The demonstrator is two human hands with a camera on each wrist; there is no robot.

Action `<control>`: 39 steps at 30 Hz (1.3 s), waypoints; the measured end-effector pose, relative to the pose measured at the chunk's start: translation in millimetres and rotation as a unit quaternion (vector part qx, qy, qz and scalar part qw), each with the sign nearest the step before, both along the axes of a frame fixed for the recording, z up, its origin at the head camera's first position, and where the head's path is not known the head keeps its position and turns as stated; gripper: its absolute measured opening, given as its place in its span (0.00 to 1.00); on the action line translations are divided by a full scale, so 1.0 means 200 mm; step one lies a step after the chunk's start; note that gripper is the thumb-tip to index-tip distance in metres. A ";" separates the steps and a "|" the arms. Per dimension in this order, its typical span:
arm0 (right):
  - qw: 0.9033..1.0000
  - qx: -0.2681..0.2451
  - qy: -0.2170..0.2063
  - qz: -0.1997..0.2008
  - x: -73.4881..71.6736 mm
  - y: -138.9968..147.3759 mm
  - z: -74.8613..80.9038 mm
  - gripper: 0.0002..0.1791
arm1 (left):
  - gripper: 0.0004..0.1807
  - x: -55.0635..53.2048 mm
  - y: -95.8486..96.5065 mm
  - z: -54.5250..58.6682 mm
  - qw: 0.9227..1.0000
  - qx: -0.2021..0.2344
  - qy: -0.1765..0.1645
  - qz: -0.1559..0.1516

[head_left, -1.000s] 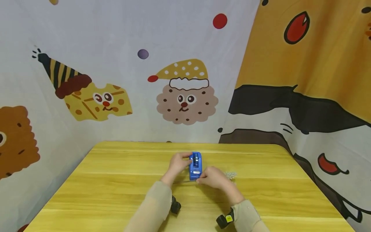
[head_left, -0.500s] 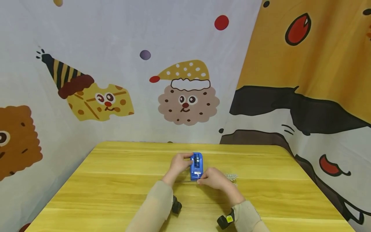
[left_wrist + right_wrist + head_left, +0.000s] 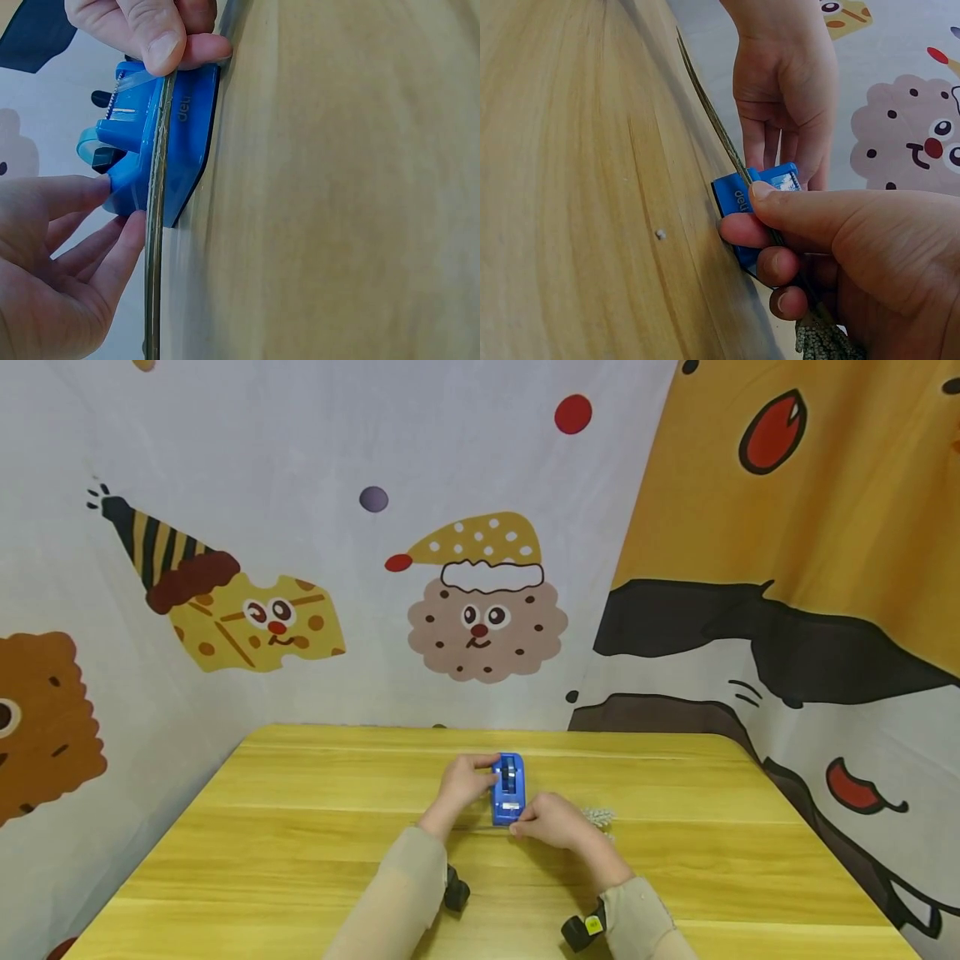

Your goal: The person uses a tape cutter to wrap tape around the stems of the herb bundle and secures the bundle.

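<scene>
A blue tape dispenser (image 3: 509,807) stands on the table, with a roll of clear tape in its far half. My left hand (image 3: 462,781) holds its far end from the left, thumb and fingers on its sides. At the near right corner, my right hand (image 3: 552,820) pinches a bundle of thin dried-flower stems (image 3: 712,112) between thumb and forefinger. The stems run across in front of the dispenser in the left wrist view, and their bare ends point left. Pale clustered flower heads (image 3: 821,337) stick out behind the right hand. The right palm hides part of the stems.
The wood-grain table (image 3: 300,860) reaches back to a cartoon-printed cloth (image 3: 300,443). A small pale crumb (image 3: 660,234) lies on the tabletop in the right wrist view. Black wrist cameras (image 3: 456,891) hang below both sleeves.
</scene>
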State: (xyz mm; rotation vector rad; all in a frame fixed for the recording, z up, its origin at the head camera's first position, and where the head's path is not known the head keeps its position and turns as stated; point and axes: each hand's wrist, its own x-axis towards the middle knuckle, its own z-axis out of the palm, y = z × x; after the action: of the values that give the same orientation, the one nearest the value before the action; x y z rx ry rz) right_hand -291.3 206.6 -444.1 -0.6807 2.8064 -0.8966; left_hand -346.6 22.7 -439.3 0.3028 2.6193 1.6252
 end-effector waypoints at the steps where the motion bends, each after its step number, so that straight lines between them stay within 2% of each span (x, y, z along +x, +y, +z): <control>1: 1.000 0.000 0.000 0.000 0.00 0.00 0.00 0.12 | 0.19 0.00 0.00 0.00 1.000 0.000 0.001 0.000; 12: 1.000 -0.005 -0.007 -0.002 0.00 0.00 0.00 0.12 | 0.20 0.00 0.00 0.00 1.000 0.026 -0.016 -0.002; 24: 1.000 0.000 -0.012 -0.003 0.00 -0.01 -0.01 0.12 | 0.20 -0.01 0.00 -0.02 0.999 0.035 -0.014 -0.004; 32: 1.000 0.010 -0.020 0.004 0.01 -0.01 0.01 0.13 | 0.21 -0.01 0.00 -0.01 0.999 0.041 -0.024 -0.008; 35: 1.000 0.018 -0.020 0.010 0.02 -0.01 0.04 0.13 | 0.20 0.00 -0.01 0.00 0.999 0.027 -0.016 -0.020; 39: 0.999 0.017 -0.015 0.022 0.04 0.00 0.10 0.12 | 0.16 0.03 -0.05 0.05 0.999 -0.023 0.011 -0.040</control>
State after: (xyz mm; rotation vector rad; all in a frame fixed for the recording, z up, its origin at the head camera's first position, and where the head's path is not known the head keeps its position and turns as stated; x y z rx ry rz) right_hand -282.6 205.8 -423.9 -0.7160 2.7613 -0.8432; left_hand -341.5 12.6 -429.6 0.4209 2.6195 1.5452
